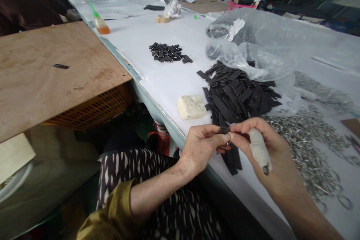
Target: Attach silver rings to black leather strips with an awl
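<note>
My left hand (pixel 197 148) and my right hand (pixel 260 140) meet at the table's front edge, fingertips pinched on a short black strip (pixel 224 130). A bit of shiny metal, seemingly a ring (pixel 225 145), shows just below the strip between my fingers. Tucked in my right hand is a stubby handle wrapped in white tape (pixel 259 150) with a dark metal end; its kind is unclear. Beyond my hands lies a heap of black strips (pixel 239 95). Loose metal rings (pixel 306 153) spread out to the right. A cream-coloured block (pixel 192 106) sits left of the strips.
Farther back is a pile of black strip pieces with metal rings (pixel 168 52). Clear plastic bags (pixel 267 41) lie behind the heap. An orange-filled bottle (pixel 101 24), a tape roll (pixel 162 18) and a wooden board (pixel 56 82) are to the left. A person's dark sleeve (pixel 30 3) shows there.
</note>
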`<state>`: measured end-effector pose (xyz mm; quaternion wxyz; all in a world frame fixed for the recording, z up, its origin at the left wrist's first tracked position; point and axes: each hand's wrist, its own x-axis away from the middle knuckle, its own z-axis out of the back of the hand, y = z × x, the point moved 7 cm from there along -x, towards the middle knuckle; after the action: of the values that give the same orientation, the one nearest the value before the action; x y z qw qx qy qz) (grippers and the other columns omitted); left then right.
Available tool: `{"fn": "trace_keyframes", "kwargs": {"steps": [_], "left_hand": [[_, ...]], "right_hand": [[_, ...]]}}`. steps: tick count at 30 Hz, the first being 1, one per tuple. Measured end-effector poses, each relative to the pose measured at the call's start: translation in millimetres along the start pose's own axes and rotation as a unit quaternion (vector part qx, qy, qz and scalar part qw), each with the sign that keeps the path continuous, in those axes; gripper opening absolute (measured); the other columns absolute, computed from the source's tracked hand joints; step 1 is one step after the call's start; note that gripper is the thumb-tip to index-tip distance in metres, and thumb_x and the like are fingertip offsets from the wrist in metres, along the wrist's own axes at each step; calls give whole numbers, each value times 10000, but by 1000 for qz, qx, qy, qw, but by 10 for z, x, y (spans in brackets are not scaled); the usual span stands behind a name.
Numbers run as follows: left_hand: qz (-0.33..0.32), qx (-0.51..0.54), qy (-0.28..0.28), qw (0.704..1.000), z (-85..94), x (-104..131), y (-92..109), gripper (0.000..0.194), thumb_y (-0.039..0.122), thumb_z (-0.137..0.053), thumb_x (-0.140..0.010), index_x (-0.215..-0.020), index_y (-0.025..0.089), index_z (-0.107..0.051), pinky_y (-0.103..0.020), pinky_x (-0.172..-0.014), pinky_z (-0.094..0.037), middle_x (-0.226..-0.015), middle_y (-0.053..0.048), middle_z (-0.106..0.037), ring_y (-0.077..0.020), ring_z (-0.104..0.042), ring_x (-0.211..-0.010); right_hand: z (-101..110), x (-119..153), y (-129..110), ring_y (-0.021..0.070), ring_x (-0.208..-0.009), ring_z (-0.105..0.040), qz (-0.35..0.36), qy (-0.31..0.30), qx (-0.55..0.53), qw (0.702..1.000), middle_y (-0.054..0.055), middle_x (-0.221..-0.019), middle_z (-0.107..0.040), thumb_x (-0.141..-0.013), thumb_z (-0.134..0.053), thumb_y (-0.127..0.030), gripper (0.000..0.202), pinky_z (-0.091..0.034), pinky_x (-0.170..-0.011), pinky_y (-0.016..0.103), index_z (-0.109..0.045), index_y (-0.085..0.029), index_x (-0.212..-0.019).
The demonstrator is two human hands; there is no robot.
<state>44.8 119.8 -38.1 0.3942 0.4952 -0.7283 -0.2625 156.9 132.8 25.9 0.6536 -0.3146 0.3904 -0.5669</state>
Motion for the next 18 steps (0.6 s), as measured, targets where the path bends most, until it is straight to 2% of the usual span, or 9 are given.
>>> {"fn": "trace_keyframes", "kwargs": {"steps": [4, 11, 18], "left_hand": [[-4, 3, -3, 1000, -7, -2, 11, 292, 341, -755, -608, -743, 95, -674, -233, -606, -453, -637, -28, -622, -114, -582, -603], [1, 21, -3, 1000, 20, -17, -7, 200, 275, -701, -649, -716, 93, -655, -235, -593, -468, -601, -28, -618, -116, -590, -574], [4, 12, -2, 1000, 43, -8, 9, 201, 272, -715, -624, -701, 93, -662, -241, -588, -481, -602, -45, -638, -125, -598, -560]], "right_hand": [[2, 3, -14, 158, -724, -610, 6, 8, 8, 1000, 21, -816, -631, -713, -648, -317, 182, -517, -601, 267, -496, -219, -723], [-5, 13, -32, 153, -708, -604, 16, 12, 24, 1000, 18, -803, -628, -717, -652, -327, 186, -506, -576, 259, -499, -222, -723], [-30, 38, -75, 156, -693, -613, 21, 1, 41, 999, 22, -811, -644, -723, -648, -348, 189, -512, -563, 257, -512, -217, -725]]}}
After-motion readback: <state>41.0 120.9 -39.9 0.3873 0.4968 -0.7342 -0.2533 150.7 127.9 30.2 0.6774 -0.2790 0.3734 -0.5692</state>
